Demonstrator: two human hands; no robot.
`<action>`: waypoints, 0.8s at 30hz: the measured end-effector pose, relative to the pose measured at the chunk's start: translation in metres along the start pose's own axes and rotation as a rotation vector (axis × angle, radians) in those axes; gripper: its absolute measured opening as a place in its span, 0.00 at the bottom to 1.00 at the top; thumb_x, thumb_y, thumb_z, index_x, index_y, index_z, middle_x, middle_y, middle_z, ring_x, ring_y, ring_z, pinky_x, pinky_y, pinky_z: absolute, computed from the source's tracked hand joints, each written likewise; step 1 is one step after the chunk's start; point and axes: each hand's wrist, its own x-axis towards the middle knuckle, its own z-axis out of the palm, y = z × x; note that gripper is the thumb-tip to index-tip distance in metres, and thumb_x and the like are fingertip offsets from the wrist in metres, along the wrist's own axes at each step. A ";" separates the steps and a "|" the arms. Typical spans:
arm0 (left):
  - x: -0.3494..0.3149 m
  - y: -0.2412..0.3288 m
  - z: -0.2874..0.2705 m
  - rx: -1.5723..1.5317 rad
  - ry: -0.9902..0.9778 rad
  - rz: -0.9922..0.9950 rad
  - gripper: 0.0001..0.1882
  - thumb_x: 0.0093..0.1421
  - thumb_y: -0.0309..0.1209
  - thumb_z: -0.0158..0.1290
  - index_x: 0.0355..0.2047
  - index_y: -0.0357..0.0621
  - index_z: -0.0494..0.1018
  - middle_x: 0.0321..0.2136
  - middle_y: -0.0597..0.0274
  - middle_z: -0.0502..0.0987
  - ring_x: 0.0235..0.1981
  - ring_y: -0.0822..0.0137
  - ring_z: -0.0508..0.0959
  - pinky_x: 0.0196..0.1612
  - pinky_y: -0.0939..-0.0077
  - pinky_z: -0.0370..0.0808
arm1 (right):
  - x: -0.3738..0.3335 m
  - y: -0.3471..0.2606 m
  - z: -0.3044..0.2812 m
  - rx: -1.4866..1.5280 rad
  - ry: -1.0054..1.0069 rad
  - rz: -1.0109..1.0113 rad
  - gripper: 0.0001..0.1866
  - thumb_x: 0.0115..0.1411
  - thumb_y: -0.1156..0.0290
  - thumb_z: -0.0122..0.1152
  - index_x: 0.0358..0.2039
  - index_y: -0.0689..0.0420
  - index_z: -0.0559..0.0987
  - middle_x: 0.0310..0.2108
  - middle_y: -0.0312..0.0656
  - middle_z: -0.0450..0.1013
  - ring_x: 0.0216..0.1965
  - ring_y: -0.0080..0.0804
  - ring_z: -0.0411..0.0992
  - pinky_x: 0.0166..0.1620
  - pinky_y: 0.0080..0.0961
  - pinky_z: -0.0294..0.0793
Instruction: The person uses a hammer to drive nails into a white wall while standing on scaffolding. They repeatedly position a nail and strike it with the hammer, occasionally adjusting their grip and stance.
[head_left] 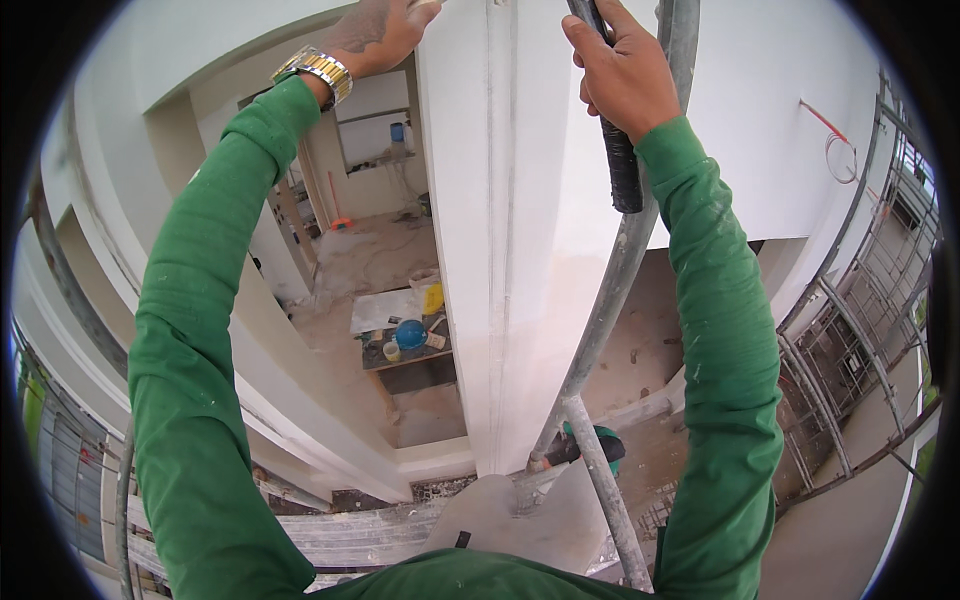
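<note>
A: How many hands and handles are showing?
B: Two hands and one black tool handle [620, 160] are showing, beside one white column [500, 250].
A: What is each hand doing?
B: The right hand [620, 70] is closing fully around the handle, near the scaffold pole [610, 300]. The left hand [380, 35] is pressing on the column's upper edge; its spread is lying partly out of frame.

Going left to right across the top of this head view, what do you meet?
Gold watch → left hand on the white column → right hand gripping a black handle → red wire on the far wall.
</note>
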 end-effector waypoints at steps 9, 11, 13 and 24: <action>-0.016 0.023 0.028 -0.069 0.058 -0.129 0.18 0.69 0.38 0.44 0.39 0.33 0.74 0.31 0.30 0.79 0.37 0.30 0.79 0.42 0.41 0.74 | 0.016 0.018 0.020 -0.296 -0.072 -0.166 0.32 0.69 0.66 0.50 0.71 0.59 0.60 0.34 0.70 0.77 0.38 0.71 0.76 0.48 0.58 0.73; -0.016 0.018 0.038 -0.069 0.081 -0.121 0.18 0.69 0.39 0.44 0.40 0.33 0.74 0.31 0.31 0.79 0.37 0.31 0.80 0.43 0.41 0.75 | 0.014 0.009 0.014 -0.218 -0.027 -0.207 0.32 0.69 0.66 0.51 0.71 0.59 0.61 0.34 0.69 0.77 0.38 0.70 0.76 0.47 0.57 0.74; -0.018 0.020 0.044 -0.009 0.026 -0.220 0.21 0.72 0.44 0.43 0.52 0.39 0.73 0.27 0.46 0.79 0.27 0.49 0.80 0.34 0.55 0.77 | 0.013 0.010 0.015 -0.161 0.031 -0.260 0.31 0.68 0.66 0.51 0.71 0.59 0.61 0.34 0.69 0.77 0.37 0.70 0.76 0.46 0.56 0.75; -0.017 0.030 0.048 0.033 0.020 -0.231 0.22 0.73 0.45 0.42 0.50 0.39 0.74 0.24 0.47 0.80 0.26 0.50 0.82 0.35 0.56 0.78 | 0.015 0.000 0.015 -0.218 0.007 -0.077 0.30 0.68 0.68 0.51 0.70 0.61 0.63 0.41 0.70 0.77 0.45 0.67 0.77 0.53 0.49 0.75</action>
